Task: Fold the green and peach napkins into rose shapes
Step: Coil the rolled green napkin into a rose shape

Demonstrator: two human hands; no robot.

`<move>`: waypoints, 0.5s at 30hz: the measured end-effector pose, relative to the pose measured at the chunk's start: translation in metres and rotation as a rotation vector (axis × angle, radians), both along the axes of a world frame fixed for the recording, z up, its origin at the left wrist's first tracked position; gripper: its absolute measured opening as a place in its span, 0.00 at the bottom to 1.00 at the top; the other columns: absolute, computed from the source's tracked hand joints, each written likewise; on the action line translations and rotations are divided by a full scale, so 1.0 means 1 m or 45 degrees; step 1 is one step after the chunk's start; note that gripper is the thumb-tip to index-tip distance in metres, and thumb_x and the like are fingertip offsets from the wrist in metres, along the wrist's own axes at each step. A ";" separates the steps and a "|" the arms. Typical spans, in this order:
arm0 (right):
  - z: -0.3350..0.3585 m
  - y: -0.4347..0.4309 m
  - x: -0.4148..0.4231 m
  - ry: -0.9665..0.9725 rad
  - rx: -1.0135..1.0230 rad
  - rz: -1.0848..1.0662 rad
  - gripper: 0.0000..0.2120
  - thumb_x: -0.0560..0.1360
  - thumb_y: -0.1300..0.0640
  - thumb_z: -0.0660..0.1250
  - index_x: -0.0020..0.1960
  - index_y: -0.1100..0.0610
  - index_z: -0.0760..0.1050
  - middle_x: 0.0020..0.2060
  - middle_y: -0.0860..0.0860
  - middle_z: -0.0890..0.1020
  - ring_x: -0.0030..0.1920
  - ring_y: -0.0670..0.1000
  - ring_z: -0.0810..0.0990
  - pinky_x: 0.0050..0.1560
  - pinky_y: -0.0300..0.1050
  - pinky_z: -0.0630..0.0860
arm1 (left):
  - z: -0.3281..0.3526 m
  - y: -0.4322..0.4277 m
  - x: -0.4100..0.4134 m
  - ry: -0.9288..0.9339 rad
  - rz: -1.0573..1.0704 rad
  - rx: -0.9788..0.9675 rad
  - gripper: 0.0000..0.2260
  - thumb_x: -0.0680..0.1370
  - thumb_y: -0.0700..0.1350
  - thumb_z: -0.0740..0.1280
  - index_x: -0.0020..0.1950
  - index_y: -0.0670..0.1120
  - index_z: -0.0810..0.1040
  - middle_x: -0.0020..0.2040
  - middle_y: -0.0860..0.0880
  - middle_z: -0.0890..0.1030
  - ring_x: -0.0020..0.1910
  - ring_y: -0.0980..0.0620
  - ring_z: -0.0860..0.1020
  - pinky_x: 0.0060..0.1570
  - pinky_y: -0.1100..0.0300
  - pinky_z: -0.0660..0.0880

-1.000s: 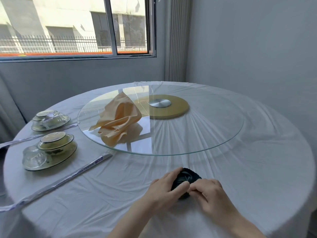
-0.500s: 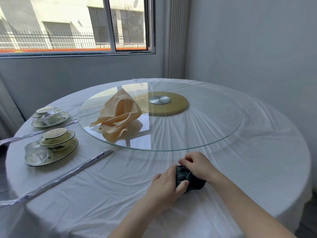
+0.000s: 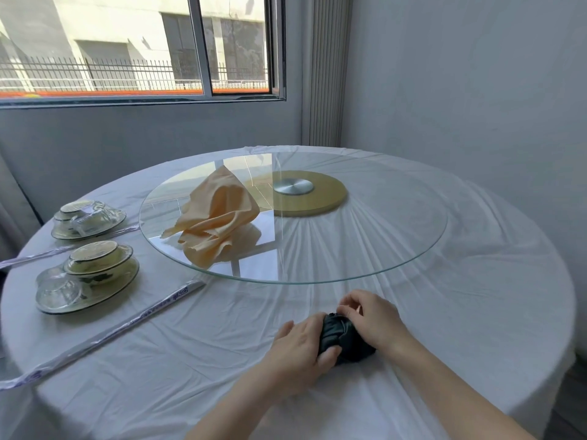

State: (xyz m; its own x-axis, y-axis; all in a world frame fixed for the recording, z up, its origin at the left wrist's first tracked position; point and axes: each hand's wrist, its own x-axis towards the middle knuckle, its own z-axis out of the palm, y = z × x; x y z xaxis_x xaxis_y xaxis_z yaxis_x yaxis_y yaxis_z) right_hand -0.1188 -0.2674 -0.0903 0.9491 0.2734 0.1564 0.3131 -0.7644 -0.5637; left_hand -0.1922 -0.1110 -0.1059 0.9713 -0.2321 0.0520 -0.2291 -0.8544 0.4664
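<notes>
green napkin (image 3: pixel 344 339): rolled, before the glass turntable (image 3: pixel 381 255)
left hand (image 3: pixel 301 347): grips it
right hand (image 3: pixel 371 315): pinches its top
peach napkin (image 3: pixel 219 220): on the glass turntable
plate (image 3: pixel 127 281): holds 1 bowl (image 3: pixel 98 258)

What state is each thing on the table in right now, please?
green napkin, rolled into a tight bundle on the tablecloth, held by both hands.
peach napkin, loose and crumpled, not yet folded, on the glass turntable.
left hand, gripping the bundle's side.
right hand, pinching the bundle's top.
tableware sets, sealed in clear wrap.
</notes>
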 end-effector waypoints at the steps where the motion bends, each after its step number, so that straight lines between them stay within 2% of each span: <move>1: 0.003 -0.003 -0.002 -0.119 0.075 0.006 0.05 0.74 0.49 0.67 0.48 0.48 0.77 0.40 0.42 0.77 0.42 0.43 0.76 0.55 0.48 0.72 | 0.002 0.001 0.000 0.022 -0.007 0.014 0.23 0.74 0.58 0.52 0.66 0.49 0.63 0.60 0.53 0.73 0.58 0.54 0.69 0.61 0.59 0.57; 3: 0.011 -0.006 -0.014 -0.249 0.305 0.182 0.15 0.73 0.44 0.66 0.56 0.51 0.77 0.46 0.40 0.77 0.47 0.39 0.76 0.54 0.37 0.71 | 0.005 0.002 0.001 0.046 -0.028 0.021 0.22 0.75 0.58 0.53 0.66 0.50 0.62 0.61 0.53 0.72 0.59 0.54 0.69 0.62 0.58 0.57; 5: 0.012 -0.002 -0.032 -0.092 0.372 0.485 0.29 0.69 0.33 0.61 0.64 0.46 0.70 0.55 0.37 0.74 0.57 0.35 0.72 0.56 0.28 0.67 | 0.006 0.004 0.003 0.068 -0.026 0.040 0.25 0.74 0.61 0.51 0.67 0.51 0.62 0.63 0.53 0.71 0.62 0.54 0.68 0.65 0.55 0.57; 6: 0.007 0.001 -0.039 -0.006 0.336 0.578 0.33 0.66 0.28 0.59 0.67 0.42 0.64 0.59 0.35 0.71 0.61 0.33 0.69 0.59 0.26 0.64 | 0.006 0.005 0.005 0.086 -0.001 0.050 0.27 0.72 0.63 0.51 0.67 0.51 0.62 0.63 0.53 0.70 0.64 0.54 0.67 0.67 0.53 0.56; 8: -0.005 0.002 -0.042 0.012 0.263 0.637 0.37 0.63 0.22 0.55 0.67 0.37 0.57 0.65 0.34 0.66 0.65 0.33 0.64 0.64 0.28 0.61 | 0.004 0.009 0.006 0.117 0.094 0.018 0.33 0.71 0.66 0.56 0.71 0.50 0.59 0.65 0.53 0.70 0.67 0.52 0.65 0.69 0.52 0.55; 11: -0.012 0.000 -0.042 0.081 0.316 0.552 0.38 0.59 0.20 0.56 0.65 0.32 0.54 0.64 0.33 0.65 0.65 0.32 0.64 0.63 0.29 0.63 | 0.002 0.015 -0.005 0.144 0.274 -0.315 0.42 0.67 0.62 0.67 0.75 0.49 0.55 0.66 0.55 0.69 0.67 0.54 0.67 0.66 0.59 0.61; 13: -0.012 0.000 -0.045 0.097 0.355 0.524 0.39 0.57 0.21 0.61 0.64 0.31 0.55 0.63 0.33 0.66 0.64 0.33 0.65 0.63 0.31 0.65 | 0.002 0.018 -0.016 0.101 0.398 -0.624 0.38 0.66 0.54 0.71 0.73 0.49 0.59 0.61 0.56 0.71 0.62 0.57 0.71 0.58 0.67 0.66; 15: -0.012 0.001 -0.047 0.086 0.369 0.511 0.39 0.58 0.23 0.63 0.64 0.31 0.56 0.63 0.34 0.67 0.64 0.34 0.66 0.65 0.36 0.67 | 0.004 0.019 -0.024 0.038 0.478 -0.845 0.33 0.67 0.46 0.70 0.70 0.49 0.64 0.54 0.56 0.76 0.54 0.59 0.75 0.46 0.74 0.69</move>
State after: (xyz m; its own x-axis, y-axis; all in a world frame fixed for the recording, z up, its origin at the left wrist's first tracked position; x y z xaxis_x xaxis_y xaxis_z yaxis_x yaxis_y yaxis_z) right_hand -0.1659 -0.2661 -0.1022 0.7888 0.5733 0.2216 0.5055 -0.4001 -0.7644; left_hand -0.2165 -0.0916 -0.1016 0.9821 0.1847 0.0380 0.0420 -0.4105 0.9109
